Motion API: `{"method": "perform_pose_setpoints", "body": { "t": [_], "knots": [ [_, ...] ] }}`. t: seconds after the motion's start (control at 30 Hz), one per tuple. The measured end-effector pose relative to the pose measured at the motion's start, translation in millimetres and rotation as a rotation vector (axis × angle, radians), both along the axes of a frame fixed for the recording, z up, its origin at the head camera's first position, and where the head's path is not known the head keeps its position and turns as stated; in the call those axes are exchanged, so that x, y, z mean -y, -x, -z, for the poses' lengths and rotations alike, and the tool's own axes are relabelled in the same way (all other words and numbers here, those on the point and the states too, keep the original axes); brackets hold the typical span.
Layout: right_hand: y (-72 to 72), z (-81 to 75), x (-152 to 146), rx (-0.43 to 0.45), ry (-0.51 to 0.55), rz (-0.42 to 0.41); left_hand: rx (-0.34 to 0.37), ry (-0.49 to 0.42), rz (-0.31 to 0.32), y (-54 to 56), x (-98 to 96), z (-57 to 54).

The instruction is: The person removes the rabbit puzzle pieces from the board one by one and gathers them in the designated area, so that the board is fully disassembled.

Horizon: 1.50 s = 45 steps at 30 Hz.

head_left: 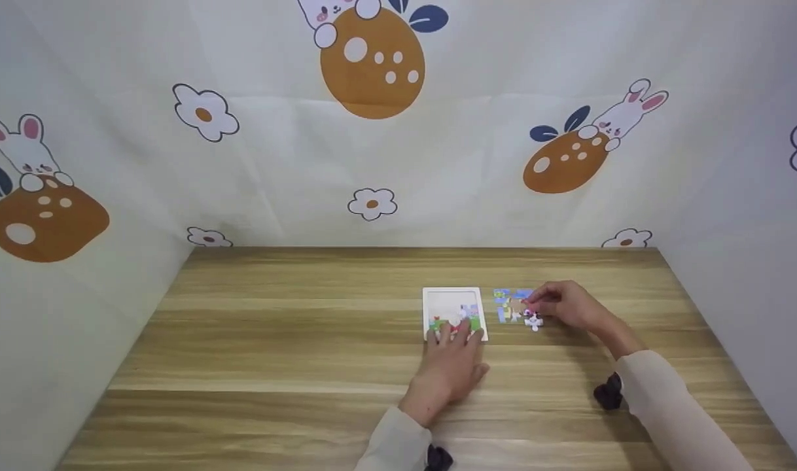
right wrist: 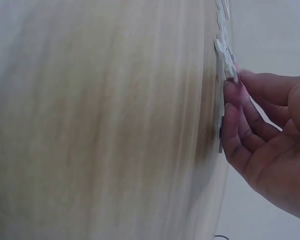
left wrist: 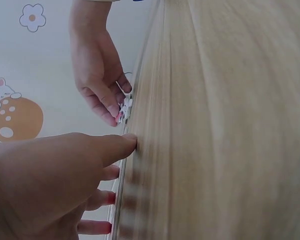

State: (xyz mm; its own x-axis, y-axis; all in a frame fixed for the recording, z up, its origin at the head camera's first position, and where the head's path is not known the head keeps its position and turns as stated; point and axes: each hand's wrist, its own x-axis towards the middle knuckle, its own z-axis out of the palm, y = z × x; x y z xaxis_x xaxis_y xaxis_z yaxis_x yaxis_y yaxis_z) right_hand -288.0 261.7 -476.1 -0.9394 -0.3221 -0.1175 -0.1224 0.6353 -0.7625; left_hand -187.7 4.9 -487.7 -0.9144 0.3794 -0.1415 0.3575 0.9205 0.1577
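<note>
A square white puzzle frame (head_left: 451, 290) lies on the table with several colourful pieces fitted along its bottom and right side. My left hand (head_left: 452, 366) rests on the frame's near edge, fingers spread over the fitted pieces; its thumb (left wrist: 121, 145) lies along the table side. To the right of the frame is a loose cluster of puzzle pieces (head_left: 502, 311), blue, brown and white. Above its right part, my right hand (head_left: 570, 306) pinches a reddish puzzle piece (head_left: 532, 307) between thumb and fingertips. In the right wrist view, white-edged pieces (right wrist: 225, 55) lie right at the fingertips.
The wood-grain table (head_left: 274, 366) stretches out around the frame and pieces. Behind it and at both sides hangs a pale cloth (head_left: 294, 163) printed with rabbits, oranges and flowers. A black item (head_left: 609, 392) sits by the right sleeve.
</note>
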Motion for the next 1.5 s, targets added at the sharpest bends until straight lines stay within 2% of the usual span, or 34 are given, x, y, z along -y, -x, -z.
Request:
{"method": "perform_pose_setpoints", "body": {
  "t": [0.3, 0.77, 1.0, 1.17, 1.37, 1.5],
  "knots": [
    [-1.9, 2.3, -1.5, -0.019, -0.088, -0.004, -0.003, -0.002, 0.000, 0.8, -0.4, 2.6],
    [-0.7, 0.8, 0.4, -0.019, -0.123, 0.010, 0.017, -0.036, -0.004, -0.2, 0.9, 1.5],
    [-2.3, -6.8, 4.4, -0.065, -0.145, -0.004, 0.038, -0.052, 0.005, -0.5, 2.9, -0.4],
    [-0.9, -9.9, 16.3, -0.090, -0.147, -0.042, 0.051, -0.040, 0.029, -2.1, 7.6, -4.6],
    [2.1, -10.5, 35.8, -0.065, -0.126, -0.056, 0.096, -0.101, 0.060, -2.6, 13.5, -11.3],
    [4.0, -11.3, 51.7, -0.055, -0.096, -0.074, 0.110, -0.121, 0.059, -2.0, 15.6, -13.1]
  ]
}}
